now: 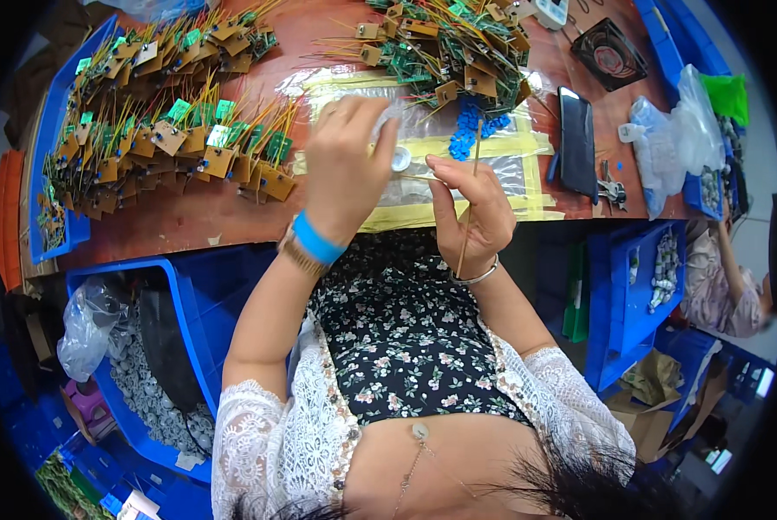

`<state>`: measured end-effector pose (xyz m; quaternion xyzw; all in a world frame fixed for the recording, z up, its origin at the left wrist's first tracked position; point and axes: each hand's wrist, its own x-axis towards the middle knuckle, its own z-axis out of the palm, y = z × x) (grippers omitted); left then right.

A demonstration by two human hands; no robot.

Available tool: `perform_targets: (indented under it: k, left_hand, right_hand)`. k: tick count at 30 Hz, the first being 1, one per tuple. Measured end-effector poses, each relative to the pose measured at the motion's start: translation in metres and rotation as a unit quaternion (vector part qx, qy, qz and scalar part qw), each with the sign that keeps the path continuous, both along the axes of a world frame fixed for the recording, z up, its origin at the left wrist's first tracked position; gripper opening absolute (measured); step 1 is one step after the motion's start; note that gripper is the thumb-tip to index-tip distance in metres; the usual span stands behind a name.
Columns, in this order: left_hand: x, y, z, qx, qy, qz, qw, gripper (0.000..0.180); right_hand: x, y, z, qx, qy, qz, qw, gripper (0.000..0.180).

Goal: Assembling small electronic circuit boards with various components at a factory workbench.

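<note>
My left hand (347, 152), with a blue band and a watch on its wrist, is raised over the taped work area, its fingers curled. Something whitish and translucent shows by its fingertips, too blurred to name. Just right of that hand is a small round white piece (400, 159). My right hand (477, 208) is closed, thumb and index finger pinched around the end of a thin light-coloured strand. A long thin brown stick (467, 230) also runs through this hand, crossing the palm. Beyond it lies a pile of small blue parts (468, 130).
Brown and green circuit boards with wires (172, 134) fill the table's left side; another heap (449, 52) lies at the back. On the right are a phone (576, 143), a black fan (609, 54) and plastic bags (661, 143). Blue bins (185, 321) stand below the edge.
</note>
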<state>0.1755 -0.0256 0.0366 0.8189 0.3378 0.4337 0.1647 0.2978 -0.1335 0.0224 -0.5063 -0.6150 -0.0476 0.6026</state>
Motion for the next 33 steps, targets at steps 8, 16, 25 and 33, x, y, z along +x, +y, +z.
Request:
perform_targets:
  k: [8,16,25,33]
  left_hand:
    - [0.045,0.098,-0.041,0.055,0.087,0.102,0.989,0.019]
    - [0.017,0.080,-0.028,0.039,0.113,0.034,0.992,0.024]
    - [-0.013,0.060,-0.031,0.137,0.104,0.092,0.981,0.026]
    - [0.005,0.059,-0.025,0.109,0.256,0.061,0.959,0.016]
  right_hand:
    - [0.008,-0.008,-0.004,-0.011,-0.001,-0.013,1.000,0.029]
    - [0.012,-0.005,-0.006,-0.006,-0.010,-0.013,1.000,0.030]
    - [0.004,-0.002,-0.006,-0.016,-0.009,0.012,1.000,0.030]
    - [-0.007,-0.008,-0.002,-0.059,-0.029,0.048,0.997,0.027]
